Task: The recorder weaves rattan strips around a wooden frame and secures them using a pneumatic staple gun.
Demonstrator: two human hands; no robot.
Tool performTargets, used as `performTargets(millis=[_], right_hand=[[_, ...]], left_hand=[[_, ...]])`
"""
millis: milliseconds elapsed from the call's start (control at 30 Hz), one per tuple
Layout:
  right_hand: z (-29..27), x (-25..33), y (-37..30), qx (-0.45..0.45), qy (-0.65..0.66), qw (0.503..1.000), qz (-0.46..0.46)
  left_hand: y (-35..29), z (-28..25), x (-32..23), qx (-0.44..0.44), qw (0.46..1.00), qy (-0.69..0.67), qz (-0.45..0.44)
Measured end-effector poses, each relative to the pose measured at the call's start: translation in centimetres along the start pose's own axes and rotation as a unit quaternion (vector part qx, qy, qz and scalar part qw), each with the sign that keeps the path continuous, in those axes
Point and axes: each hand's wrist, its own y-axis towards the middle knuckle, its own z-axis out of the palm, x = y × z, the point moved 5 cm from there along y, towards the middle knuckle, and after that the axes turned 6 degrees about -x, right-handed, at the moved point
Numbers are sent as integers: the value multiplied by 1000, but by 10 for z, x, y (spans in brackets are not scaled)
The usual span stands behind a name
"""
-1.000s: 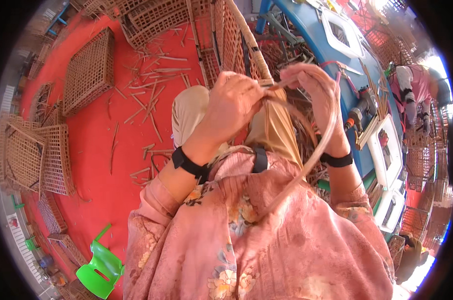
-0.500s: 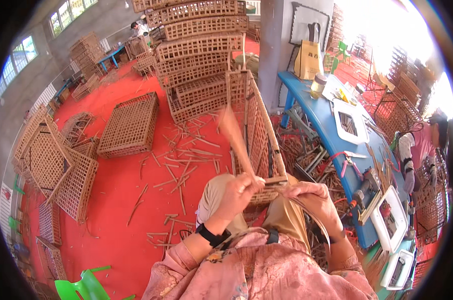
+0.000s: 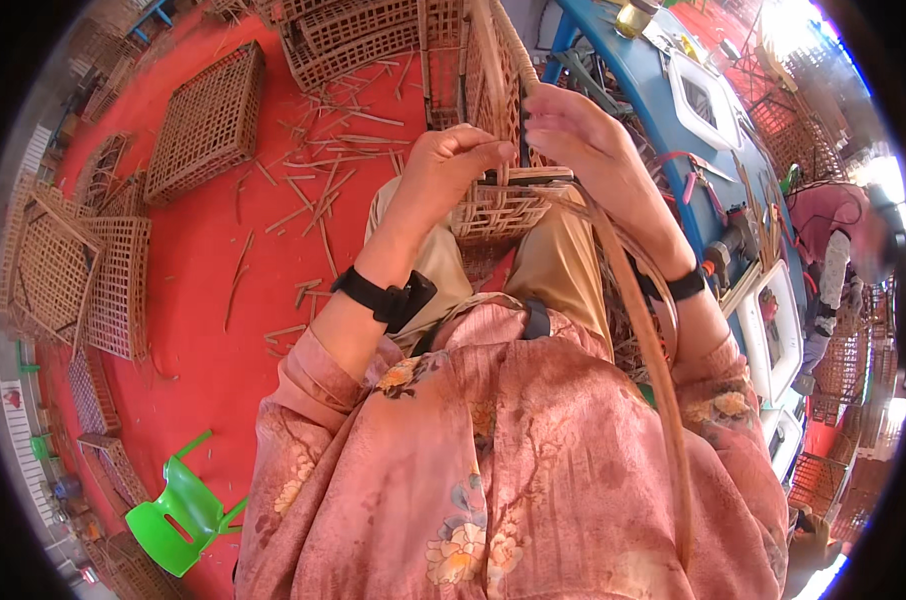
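Note:
Between my knees stands a woven cane basket (image 3: 488,215), its near end toward me and its long sides running away. My left hand (image 3: 441,180) is closed at the near rim, thumb and forefinger pinched on a flat cane strip (image 3: 494,85) that rises in front of it. My right hand (image 3: 608,155) is beside the basket's right corner, fingers stretched and slightly bent; I see nothing gripped in it. From the rim below that hand, a long cane strip (image 3: 645,335) runs down over my right forearm side and shirt.
On my right is a blue table (image 3: 663,165) with white trays (image 3: 703,100), pink-handled pliers (image 3: 691,185) and a power tool (image 3: 728,240). Cane offcuts (image 3: 323,205) litter the red floor. Woven baskets (image 3: 208,115) and a green chair (image 3: 178,520) are at left. Another person (image 3: 828,225) is at far right.
My view has tipped downward. My right hand has gone up and forward along the basket, its fingers now stretched out. The strip that stood up from my left hand now bends over the basket.

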Motion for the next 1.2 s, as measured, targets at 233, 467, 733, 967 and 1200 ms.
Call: performTargets(millis=[233, 467, 733, 967, 1200], right_hand=[[35, 1, 14, 38, 0, 999, 2], [52, -9, 2, -25, 407, 897, 173], [50, -12, -16, -114, 420, 878, 198], [49, 10, -20, -149, 384, 887, 207], [47, 20, -16, -112, 355, 906, 204]], left_hand=[[-3, -4, 10, 9, 982, -166, -92], [1, 9, 31, -142, 978, -149, -24], [-1, 11, 35, -217, 972, -3, 91], [0, 12, 42, -223, 970, -68, 66], [-4, 10, 42, -240, 965, -66, 87]])
